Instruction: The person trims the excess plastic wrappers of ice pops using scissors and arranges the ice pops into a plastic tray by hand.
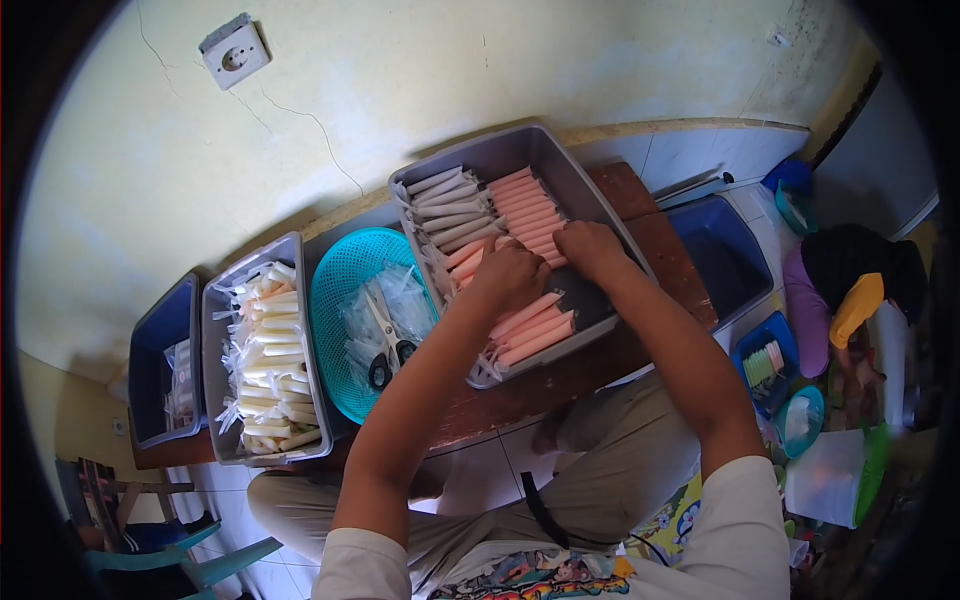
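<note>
My left hand [512, 272] is bent over a row of pink ice pops [520, 205] in knotted plastic sleeves, its fingers curled on one of them. My right hand [592, 248] is closed at the right ends of the same row, against a pink ice pop; its fingertips are partly hidden. Both hands are inside a large grey tub [630, 255]. Greyish-white ice pops [450, 210] lie side by side at the tub's upper left. More pink ice pops [535, 330] lie at its near end, below my hands.
Left of the tub, a turquoise basket [325, 290] holds clear plastic bags and scissors [385, 330]. Beyond it stand a grey tub [215, 370] of cream-coloured ice pops and a dark blue tub [150, 380]. A wooden bench [640, 200] supports these. Another person [850, 290] crouches at right.
</note>
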`<action>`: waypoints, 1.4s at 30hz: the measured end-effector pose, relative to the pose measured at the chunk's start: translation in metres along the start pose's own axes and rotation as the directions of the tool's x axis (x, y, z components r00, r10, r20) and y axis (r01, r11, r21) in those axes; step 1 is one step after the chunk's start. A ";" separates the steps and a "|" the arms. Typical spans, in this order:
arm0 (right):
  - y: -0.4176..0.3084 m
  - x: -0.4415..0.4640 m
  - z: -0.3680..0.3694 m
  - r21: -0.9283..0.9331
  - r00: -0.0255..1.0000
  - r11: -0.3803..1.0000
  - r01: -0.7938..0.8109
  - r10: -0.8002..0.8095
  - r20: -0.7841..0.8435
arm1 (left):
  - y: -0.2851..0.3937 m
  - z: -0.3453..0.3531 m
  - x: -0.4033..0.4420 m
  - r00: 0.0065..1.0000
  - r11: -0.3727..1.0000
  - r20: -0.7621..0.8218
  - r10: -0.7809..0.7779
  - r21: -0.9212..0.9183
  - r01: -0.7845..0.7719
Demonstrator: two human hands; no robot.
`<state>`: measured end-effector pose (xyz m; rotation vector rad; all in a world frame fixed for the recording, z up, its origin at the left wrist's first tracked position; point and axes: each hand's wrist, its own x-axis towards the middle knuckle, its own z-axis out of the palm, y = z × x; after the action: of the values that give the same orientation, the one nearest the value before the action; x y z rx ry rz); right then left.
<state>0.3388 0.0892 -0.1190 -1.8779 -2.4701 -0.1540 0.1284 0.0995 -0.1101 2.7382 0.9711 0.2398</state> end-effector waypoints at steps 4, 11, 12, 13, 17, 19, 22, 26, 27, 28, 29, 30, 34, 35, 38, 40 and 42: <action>-0.003 -0.003 -0.012 0.089 1.000 0.996 0.000 -0.001 0.012 | -0.003 0.006 0.001 0.992 0.999 -0.123 0.007 -0.038 -0.012; -0.012 -0.012 -0.037 0.240 0.996 0.968 -0.073 0.059 0.067 | -0.009 -0.018 0.001 0.926 0.880 -0.377 -0.001 -0.440 -0.179; -0.014 -0.013 -0.042 0.275 0.993 0.956 -0.101 0.080 0.088 | -0.005 -0.027 -0.001 0.918 0.841 -0.393 -0.054 -0.513 -0.170; -0.015 -0.016 -0.043 0.274 0.993 0.956 -0.101 0.080 0.088 | -0.002 -0.035 -0.003 0.908 0.796 -0.404 -0.108 -0.583 -0.165; -0.024 -0.030 -0.067 0.513 0.994 0.857 0.044 0.013 -0.106 | 0.009 -0.065 -0.025 0.904 0.736 -0.400 -0.153 -0.657 -0.166; -0.034 -0.038 -0.091 0.561 0.988 0.823 0.087 0.001 -0.154 | 0.018 -0.076 -0.044 0.900 0.787 -0.407 -0.154 -0.601 -0.137; -0.048 -0.047 -0.110 0.680 0.984 0.719 0.145 -0.033 -0.175 | 0.029 -0.083 -0.073 0.881 0.790 -0.444 -0.163 -0.594 -0.153; -0.063 -0.061 -0.114 0.662 0.972 0.717 0.218 -0.099 -0.213 | 0.037 -0.083 -0.108 0.857 0.809 -0.481 -0.188 -0.570 -0.143; -0.066 -0.064 -0.115 0.632 0.965 0.734 0.251 -0.139 -0.221 | 0.039 -0.084 -0.116 0.857 0.822 -0.469 -0.211 -0.560 -0.105; -0.069 -0.067 -0.115 0.634 0.966 0.732 0.250 -0.141 -0.219 | 0.040 -0.084 -0.123 0.859 0.833 -0.456 -0.233 -0.549 -0.066; -0.071 -0.070 -0.115 0.636 0.967 0.731 0.248 -0.151 -0.203 | 0.041 -0.083 -0.128 0.859 0.832 -0.454 -0.236 -0.551 -0.062; -0.074 -0.071 -0.114 0.638 0.969 0.730 0.245 -0.160 -0.189 | 0.041 -0.082 -0.132 0.864 0.862 -0.448 -0.229 -0.506 -0.035; -0.077 -0.072 -0.110 0.566 0.964 0.782 0.262 -0.183 -0.192 | 0.042 -0.073 -0.144 0.878 0.893 -0.418 -0.231 -0.449 0.022; -0.077 -0.072 -0.108 0.579 0.967 0.775 0.253 -0.183 -0.178 | 0.043 -0.072 -0.146 0.879 0.894 -0.419 -0.230 -0.449 0.020; -0.079 -0.070 -0.102 0.578 0.966 0.773 0.260 -0.204 -0.162 | 0.046 -0.067 -0.149 0.883 0.931 -0.422 -0.204 -0.364 0.041; -0.080 -0.069 -0.100 0.564 0.961 0.777 0.278 -0.227 -0.160 | 0.046 -0.059 -0.151 0.875 0.965 -0.453 -0.171 -0.256 0.056; -0.084 -0.067 -0.098 0.595 0.967 0.767 0.239 -0.243 -0.075 | 0.046 -0.054 -0.152 0.868 0.968 -0.468 -0.166 -0.244 0.054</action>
<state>0.2731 -0.0074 -0.0319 -1.2896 -2.3511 0.5716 0.0268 -0.0235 -0.0581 2.4449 1.1312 0.9930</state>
